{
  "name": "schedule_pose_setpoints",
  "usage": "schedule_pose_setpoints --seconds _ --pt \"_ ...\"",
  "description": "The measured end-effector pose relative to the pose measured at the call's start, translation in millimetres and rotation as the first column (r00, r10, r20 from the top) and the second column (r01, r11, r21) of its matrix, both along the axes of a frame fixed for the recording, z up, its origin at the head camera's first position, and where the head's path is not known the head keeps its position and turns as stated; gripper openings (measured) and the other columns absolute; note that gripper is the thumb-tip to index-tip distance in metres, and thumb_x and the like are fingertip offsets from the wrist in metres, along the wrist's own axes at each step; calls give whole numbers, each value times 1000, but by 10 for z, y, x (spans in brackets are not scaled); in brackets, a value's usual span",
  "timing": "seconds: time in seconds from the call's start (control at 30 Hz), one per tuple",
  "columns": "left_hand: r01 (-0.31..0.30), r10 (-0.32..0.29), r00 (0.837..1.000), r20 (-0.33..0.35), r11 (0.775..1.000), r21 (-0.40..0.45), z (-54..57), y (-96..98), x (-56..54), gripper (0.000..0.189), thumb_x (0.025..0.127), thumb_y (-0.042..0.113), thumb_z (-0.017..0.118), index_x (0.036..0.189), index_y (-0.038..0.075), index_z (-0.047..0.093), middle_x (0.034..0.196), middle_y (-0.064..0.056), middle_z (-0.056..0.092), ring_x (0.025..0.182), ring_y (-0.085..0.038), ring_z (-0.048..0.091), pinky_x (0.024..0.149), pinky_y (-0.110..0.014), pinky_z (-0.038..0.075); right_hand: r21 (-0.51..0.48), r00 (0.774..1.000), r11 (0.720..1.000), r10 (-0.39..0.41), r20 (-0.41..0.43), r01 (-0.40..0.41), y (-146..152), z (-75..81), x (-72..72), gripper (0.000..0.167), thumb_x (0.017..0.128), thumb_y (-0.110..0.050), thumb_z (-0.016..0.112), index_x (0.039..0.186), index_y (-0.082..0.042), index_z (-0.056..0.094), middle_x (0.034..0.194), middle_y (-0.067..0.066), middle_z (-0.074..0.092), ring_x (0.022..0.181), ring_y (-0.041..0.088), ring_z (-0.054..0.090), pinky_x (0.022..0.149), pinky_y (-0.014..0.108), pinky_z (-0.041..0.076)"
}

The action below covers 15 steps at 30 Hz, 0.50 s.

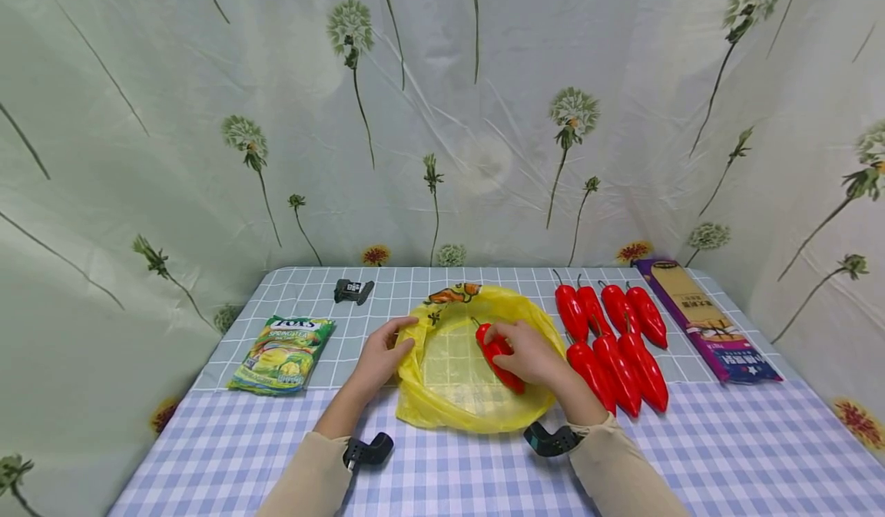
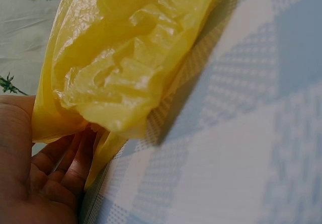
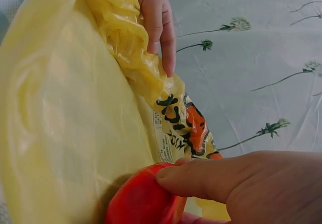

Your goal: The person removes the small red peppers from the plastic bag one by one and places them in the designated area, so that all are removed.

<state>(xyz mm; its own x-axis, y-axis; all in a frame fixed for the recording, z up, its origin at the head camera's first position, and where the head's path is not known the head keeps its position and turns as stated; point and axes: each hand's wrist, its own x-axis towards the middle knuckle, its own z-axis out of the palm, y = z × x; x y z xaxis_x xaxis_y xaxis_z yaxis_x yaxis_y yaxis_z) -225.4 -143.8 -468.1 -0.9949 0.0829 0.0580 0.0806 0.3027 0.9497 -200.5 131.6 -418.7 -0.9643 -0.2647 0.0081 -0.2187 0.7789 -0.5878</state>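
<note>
A yellow plastic bag [image 1: 477,422] lies spread with its mouth facing up in the middle of the table. My left hand [image 1: 382,353] holds its left rim; in the left wrist view, the fingers [image 2: 75,158] are partly behind the crumpled plastic [image 2: 115,78]. Inside the bag's opening, my right hand [image 1: 525,352] pinches a red pepper [image 1: 508,379] whose stem points away from me. The right wrist view shows the right thumb on top of this pepper [image 3: 141,199], close above the bag's floor. Several more red peppers [image 1: 621,371] lie in two rows just right of the bag.
A green candy packet [image 1: 282,354] lies at the left. Behind it is a small black device [image 1: 353,291]. A long purple and gold pasta package [image 1: 705,321] slants along the right side. A floral curtain [image 1: 442,117] hangs behind the checked table [image 1: 228,455].
</note>
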Motion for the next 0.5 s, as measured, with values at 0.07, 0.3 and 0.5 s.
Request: schedule_pose_setpoints --seconds 0.07,0.3,0.5 --pt "0 0 1000 -5 1000 -1 1 1 -6 39 95 11 62 133 17 63 133 -8 63 104 -20 58 80 -24 51 2 1000 1000 7 0 -7 -2 6 -1 28 84 -8 74 107 -20 65 102 7 58 96 22 52 74 33 55" --pt "4 -4 1000 -6 1000 -5 -8 1 -11 39 95 11 62 133 18 63 135 -8 62 107 -21 58 82 -25 51 -15 1000 1000 19 18 -18 -9 43 24 53 81 -3 72 128 -26 61 116 10 60 100 25 56 80 40 57" --pt "4 -4 1000 -20 1000 -14 -8 -2 -13 38 95 11 62 133 17 63 138 -8 61 114 -22 58 86 -25 50 -71 998 996 51 21 -49 -11 87 29 64 80 0 69 138 -25 54 119 10 63 104 26 58 83 42 57"
